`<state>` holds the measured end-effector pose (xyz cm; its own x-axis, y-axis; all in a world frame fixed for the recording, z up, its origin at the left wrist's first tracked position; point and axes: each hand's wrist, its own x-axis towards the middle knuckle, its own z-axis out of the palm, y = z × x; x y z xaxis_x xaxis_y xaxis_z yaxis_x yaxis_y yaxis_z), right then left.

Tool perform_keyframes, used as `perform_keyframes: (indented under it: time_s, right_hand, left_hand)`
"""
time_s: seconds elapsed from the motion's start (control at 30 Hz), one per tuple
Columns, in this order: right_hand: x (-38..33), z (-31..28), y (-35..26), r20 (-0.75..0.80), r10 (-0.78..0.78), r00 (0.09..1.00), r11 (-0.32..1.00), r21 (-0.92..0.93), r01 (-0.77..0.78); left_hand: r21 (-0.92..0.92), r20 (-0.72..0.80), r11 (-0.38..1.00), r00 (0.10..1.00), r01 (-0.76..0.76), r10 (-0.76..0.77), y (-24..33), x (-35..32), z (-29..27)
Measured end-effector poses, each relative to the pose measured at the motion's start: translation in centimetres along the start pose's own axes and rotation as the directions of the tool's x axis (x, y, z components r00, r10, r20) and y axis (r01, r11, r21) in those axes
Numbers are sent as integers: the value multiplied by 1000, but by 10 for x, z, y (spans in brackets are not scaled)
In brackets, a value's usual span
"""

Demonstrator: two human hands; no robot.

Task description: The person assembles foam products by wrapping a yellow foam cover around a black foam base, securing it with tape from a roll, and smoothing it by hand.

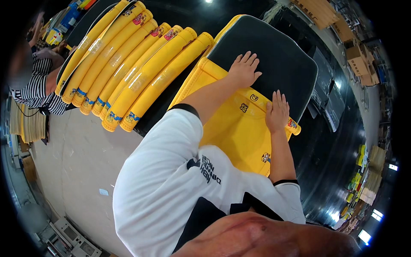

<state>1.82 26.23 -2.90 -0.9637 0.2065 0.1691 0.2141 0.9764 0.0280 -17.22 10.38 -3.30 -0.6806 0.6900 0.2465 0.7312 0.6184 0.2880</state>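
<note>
A mat with a black face and a yellow printed side lies on the dark table in front of me. Its yellow part, with small cartoon figures, reaches toward my body, and a rolled or folded yellow edge crosses beneath my hands. My left hand rests flat at that edge, fingers stretched over the black face. To the right, my right hand lies palm down with straight fingers, beside the printed yellow roll end. Neither hand is closed around anything.
Several rolled yellow mats lie side by side on the left. Beyond them is a person in a striped shirt. Dark plastic sheets lie on the black table at right. Cardboard boxes stand far right.
</note>
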Motion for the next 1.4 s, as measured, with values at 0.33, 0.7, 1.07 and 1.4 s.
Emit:
perform_keyframes:
  time_s: [0.33, 0.7, 1.07, 1.4]
  right_hand:
    - [31, -2, 26, -187, -53, 981, 988, 135, 79]
    - [65, 6, 54, -5, 190, 982, 980, 68, -189]
    - [123, -35, 72, 180, 186, 966, 982, -7, -188]
    - [-135, -91, -50, 592, 18, 806, 935, 274, -223]
  left_hand:
    - [31, 286, 998, 957, -54, 42, 43, -5, -39]
    - [459, 56, 875, 988, -153, 143, 0, 185, 35]
    - [142, 281, 902, 891, -407, 357, -13, 123, -16]
    - [-84, 249, 881, 846, -466, 472, 34, -203, -78]
